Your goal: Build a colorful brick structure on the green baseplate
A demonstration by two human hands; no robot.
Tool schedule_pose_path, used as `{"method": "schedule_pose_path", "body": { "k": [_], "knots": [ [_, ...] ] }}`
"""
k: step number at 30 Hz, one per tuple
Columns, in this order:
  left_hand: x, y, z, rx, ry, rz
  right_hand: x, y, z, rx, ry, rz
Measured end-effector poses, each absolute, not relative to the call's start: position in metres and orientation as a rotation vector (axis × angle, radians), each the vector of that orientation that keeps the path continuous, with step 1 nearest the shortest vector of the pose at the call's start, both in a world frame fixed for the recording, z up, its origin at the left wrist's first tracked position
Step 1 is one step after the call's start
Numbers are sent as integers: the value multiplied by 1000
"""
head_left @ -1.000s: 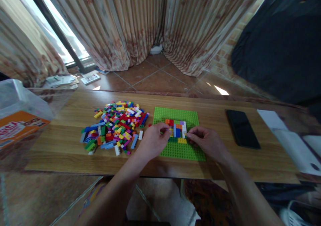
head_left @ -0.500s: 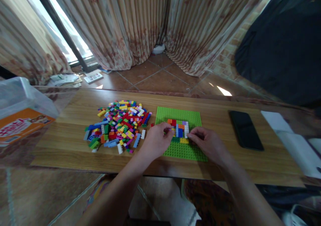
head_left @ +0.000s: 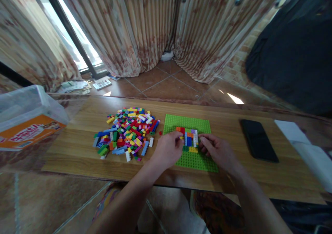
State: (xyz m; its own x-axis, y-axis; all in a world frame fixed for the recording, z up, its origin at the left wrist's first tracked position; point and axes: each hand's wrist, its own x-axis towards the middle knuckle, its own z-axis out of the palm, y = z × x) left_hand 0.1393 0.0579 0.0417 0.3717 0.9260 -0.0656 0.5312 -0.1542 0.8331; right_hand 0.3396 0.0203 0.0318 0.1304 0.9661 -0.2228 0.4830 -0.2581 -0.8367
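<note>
A block of coloured bricks (head_left: 190, 141) sits on the green baseplate (head_left: 186, 119), with red and orange at its top left, blue in the middle, white down the right side and yellow at the bottom. My left hand (head_left: 169, 150) is closed at the block's left edge, thumb and forefinger together; whatever they pinch is hidden. At the right edge, beside the white bricks, my right hand (head_left: 218, 151) has its fingers curled in and drawn together. I cannot make out anything between them. One small red brick (head_left: 160, 133) lies just left of the baseplate.
A loose pile of mixed bricks (head_left: 129, 132) covers the table's (head_left: 77, 154) left part. To the right lie a black phone (head_left: 258, 140) and white paper (head_left: 303, 147). A clear plastic box (head_left: 31, 100) with an orange label stands at the far left. Curtains hang behind.
The view has shifted, so everything sits slightly lower and further right. My right fingers have moved off the white bricks' face to their right side, curling in more. My left hand stays by the block.
</note>
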Motion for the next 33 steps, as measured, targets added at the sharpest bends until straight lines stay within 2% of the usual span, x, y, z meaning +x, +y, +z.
{"method": "schedule_pose_path", "body": {
  "k": [11, 14, 17, 24, 33],
  "knots": [
    [153, 50, 40, 1802, 1208, 717, 339, 33, 31, -1926, -1547, 725],
    [152, 50, 40, 1712, 1142, 808, 335, 34, 34, -1994, -1519, 461],
    [145, 54, 45, 1553, 1135, 981, 317, 30, 42, -1847, -1518, 173],
    [100, 86, 56, 1209, 1286, 1306, 235, 18, 39, -1324, -1961, 371],
    [73, 92, 70, 766, 1197, 1404, 188, 33, 20, -1358, -2223, 311]
  ]
}}
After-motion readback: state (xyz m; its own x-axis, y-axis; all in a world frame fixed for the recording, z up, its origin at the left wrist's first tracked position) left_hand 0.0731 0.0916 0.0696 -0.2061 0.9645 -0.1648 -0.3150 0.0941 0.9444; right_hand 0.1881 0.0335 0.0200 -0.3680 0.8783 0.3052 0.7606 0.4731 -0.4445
